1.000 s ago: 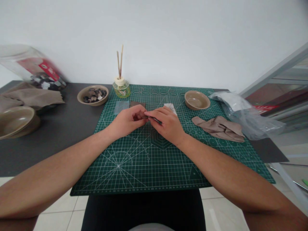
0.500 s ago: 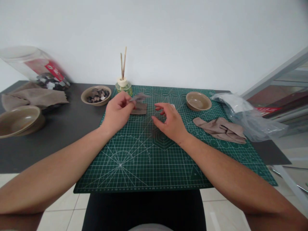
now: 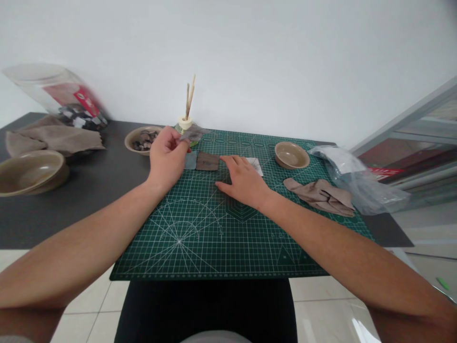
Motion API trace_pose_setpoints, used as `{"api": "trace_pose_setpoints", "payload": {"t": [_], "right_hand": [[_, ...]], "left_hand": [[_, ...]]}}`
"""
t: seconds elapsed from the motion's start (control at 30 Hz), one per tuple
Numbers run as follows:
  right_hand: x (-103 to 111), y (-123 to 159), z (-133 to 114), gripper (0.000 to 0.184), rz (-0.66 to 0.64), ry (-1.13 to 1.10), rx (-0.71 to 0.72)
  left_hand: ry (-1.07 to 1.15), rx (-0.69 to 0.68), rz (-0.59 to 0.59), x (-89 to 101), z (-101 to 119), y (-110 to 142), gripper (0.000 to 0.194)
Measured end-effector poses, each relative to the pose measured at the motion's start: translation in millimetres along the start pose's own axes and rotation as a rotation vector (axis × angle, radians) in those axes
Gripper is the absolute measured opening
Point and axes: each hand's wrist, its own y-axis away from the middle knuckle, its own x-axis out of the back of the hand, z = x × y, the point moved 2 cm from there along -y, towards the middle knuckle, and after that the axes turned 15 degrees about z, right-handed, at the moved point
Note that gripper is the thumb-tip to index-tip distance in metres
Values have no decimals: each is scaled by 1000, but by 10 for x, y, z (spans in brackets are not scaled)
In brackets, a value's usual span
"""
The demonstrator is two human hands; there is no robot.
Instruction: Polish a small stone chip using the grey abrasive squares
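Observation:
Between the thumb and fingers of my left hand (image 3: 166, 157) is a thin grey-brown scrap (image 3: 194, 133), perhaps cloth, raised above the mat near the diffuser. My right hand (image 3: 244, 181) is open over the green cutting mat (image 3: 200, 257), its fingertips at the right edge of a flat dark brown square (image 3: 207, 161). A blue-grey square (image 3: 190, 160) lies against the brown one on its left, partly behind my left hand. Just beyond my right hand lies a white square (image 3: 255, 165) with faint dark lines, partly covered by the hand.
A bowl of small dark pieces (image 3: 137, 138) and a reed diffuser (image 3: 184, 123) stand at the back. An empty bowl (image 3: 292, 156), a crumpled brown cloth (image 3: 324, 196) and a plastic bag (image 3: 360, 178) lie right. Another bowl (image 3: 32, 174), a cloth (image 3: 53, 138) and a clear jar (image 3: 67, 95) are left.
My left hand has moved left and up with the scrap, uncovering the blue-grey square. My right hand has come slightly left, to the brown square's edge. More of the white square shows.

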Motion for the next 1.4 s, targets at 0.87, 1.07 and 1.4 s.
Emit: {"api": "trace_pose_setpoints", "payload": {"t": [0.87, 1.07, 1.4], "right_hand": [[-129, -491, 70, 75, 13, -102, -64], [-73, -316, 188, 77, 43, -48, -38], [-34, -283, 168, 19, -96, 88, 78]], "left_hand": [[-597, -199, -212, 14, 80, 56, 16], [-957, -452, -410, -11, 228, 166, 10], [-1119, -595, -608, -49, 209, 260, 15]]}}
